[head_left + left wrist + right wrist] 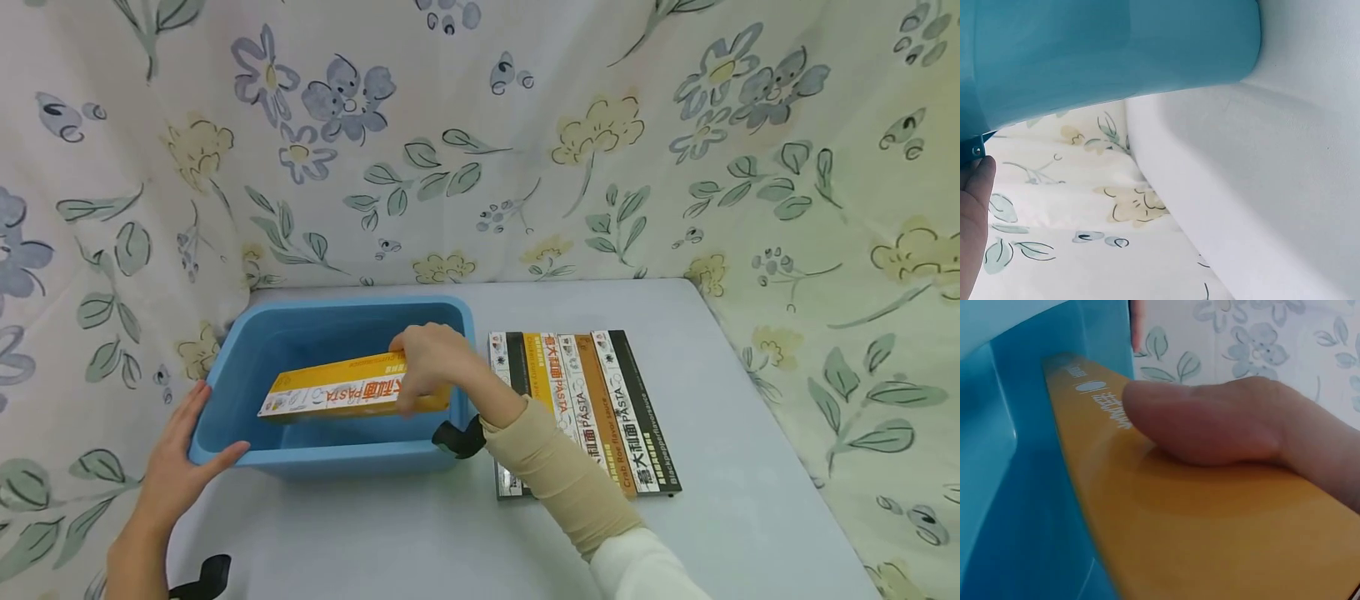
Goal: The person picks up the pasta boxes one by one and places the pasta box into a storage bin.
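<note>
In the head view, my right hand (pixel 438 362) grips a yellow and white pasta box (pixel 330 387) by its right end. The box lies lengthwise inside a blue plastic bin (pixel 352 462), tilted a little. In the right wrist view, the thumb (pixel 1210 422) presses on the yellow face of the box (pixel 1147 512); the other fingers are hidden. My left hand (pixel 176 462) rests at the bin's front left corner, fingers extended along the left side and thumb on the front rim. The left wrist view shows a finger (pixel 979 187) touching the bin's rim.
To the right of the bin, several pasta boxes (pixel 581 392) in black, yellow and brown lie side by side on the white table (pixel 750 433). My right forearm partly covers them. A floral curtain (pixel 465 150) hangs behind the table and along its sides.
</note>
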Available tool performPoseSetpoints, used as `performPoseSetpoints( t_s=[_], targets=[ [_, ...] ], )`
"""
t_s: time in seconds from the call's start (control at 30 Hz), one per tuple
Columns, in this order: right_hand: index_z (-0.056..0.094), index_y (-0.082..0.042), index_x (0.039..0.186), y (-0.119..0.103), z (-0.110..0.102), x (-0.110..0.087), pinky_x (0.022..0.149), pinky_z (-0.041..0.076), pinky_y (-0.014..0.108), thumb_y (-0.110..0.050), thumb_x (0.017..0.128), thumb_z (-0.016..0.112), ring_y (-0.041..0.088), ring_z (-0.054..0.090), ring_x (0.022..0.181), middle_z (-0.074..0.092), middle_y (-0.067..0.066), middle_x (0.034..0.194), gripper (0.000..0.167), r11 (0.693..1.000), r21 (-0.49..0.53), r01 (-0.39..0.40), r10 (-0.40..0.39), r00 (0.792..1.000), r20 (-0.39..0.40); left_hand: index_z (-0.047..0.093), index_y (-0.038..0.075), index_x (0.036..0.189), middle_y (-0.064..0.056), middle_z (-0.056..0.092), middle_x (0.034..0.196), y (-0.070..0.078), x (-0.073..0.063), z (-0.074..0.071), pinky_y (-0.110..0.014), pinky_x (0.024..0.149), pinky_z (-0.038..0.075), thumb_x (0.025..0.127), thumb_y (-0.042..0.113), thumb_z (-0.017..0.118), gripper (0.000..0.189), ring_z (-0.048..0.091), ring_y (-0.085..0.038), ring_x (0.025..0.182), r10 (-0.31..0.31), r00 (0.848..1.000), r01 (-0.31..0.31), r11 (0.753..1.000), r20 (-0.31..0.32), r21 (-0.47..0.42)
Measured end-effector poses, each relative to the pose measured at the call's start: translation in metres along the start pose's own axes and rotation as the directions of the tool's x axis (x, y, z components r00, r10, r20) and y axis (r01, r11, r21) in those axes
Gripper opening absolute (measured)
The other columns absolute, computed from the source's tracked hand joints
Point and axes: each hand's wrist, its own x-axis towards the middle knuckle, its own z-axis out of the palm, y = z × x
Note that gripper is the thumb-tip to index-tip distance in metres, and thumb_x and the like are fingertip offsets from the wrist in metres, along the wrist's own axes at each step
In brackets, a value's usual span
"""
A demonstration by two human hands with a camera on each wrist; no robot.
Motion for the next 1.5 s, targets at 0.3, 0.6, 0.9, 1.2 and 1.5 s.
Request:
performPoseSetpoints(
  t_s=[0.3,0.6,0.9,1.2,1.5],
  targets=[
    [0.067,-0.017,0.092,-0.017,-0.002,0.02,0.049,0.041,0.022,-0.029,0.06,0.087,0.013,0.054,0.063,0.061,-0.006,0.074,0.04,0.998,-0.048,-0.036,0.04,0.996,0.085,0.02,0.008,0.155,-0.02,0.014,0.16,-0.001,0.002,0.003,-0.077,0.101,0.011,0.086,0.025,0.068,0.087,0.01,-0.05,0.143,0.014,1.0,-0.015,1.0,-0.013,-0.026],
    [0.066,-0.019,0.089,-0.028,0.007,0.034,0.045,0.034,0.021,-0.031,0.062,0.086,0.011,0.049,0.057,0.06,-0.006,0.071,0.037,0.994,-0.086,-0.062,0.076,0.981,0.176,0.017,0.007,0.156,-0.022,0.011,0.16,-0.002,0.003,0.001,-0.078,0.1,0.011,0.087,0.027,0.068,0.088,0.01,-0.052,0.141,0.015,1.0,-0.014,1.0,0.025,-0.012],
    [0.065,-0.019,0.083,-0.035,0.018,0.045,0.042,0.03,0.021,-0.038,0.06,0.089,0.01,0.044,0.051,0.055,-0.006,0.065,0.037,0.981,-0.163,-0.102,0.131,0.975,0.178,0.017,0.006,0.155,-0.022,0.01,0.16,-0.002,0.003,-0.001,-0.078,0.101,0.009,0.087,0.028,0.068,0.088,0.009,-0.052,0.142,0.025,0.999,-0.024,0.999,0.033,-0.024],
    [0.057,-0.019,0.073,-0.041,0.029,0.048,0.043,0.023,0.023,-0.037,0.066,0.086,0.01,0.031,0.045,0.043,-0.005,0.058,0.035,0.974,-0.202,-0.103,0.157,0.949,0.273,0.016,0.005,0.155,-0.022,0.01,0.16,-0.003,0.002,-0.002,-0.078,0.101,0.009,0.088,0.028,0.068,0.088,0.009,-0.053,0.141,0.038,0.998,-0.037,0.999,0.043,-0.022],
    [0.054,-0.016,0.063,-0.031,0.032,0.05,0.049,0.027,0.024,-0.032,0.081,0.078,0.011,0.029,0.05,0.038,-0.002,0.057,0.034,0.994,-0.112,0.017,0.035,0.895,0.444,0.017,0.005,0.155,-0.023,0.01,0.16,-0.001,0.002,-0.002,-0.078,0.101,0.01,0.088,0.028,0.067,0.087,0.009,-0.053,0.141,0.049,0.998,-0.048,0.999,0.037,-0.02]
  ],
)
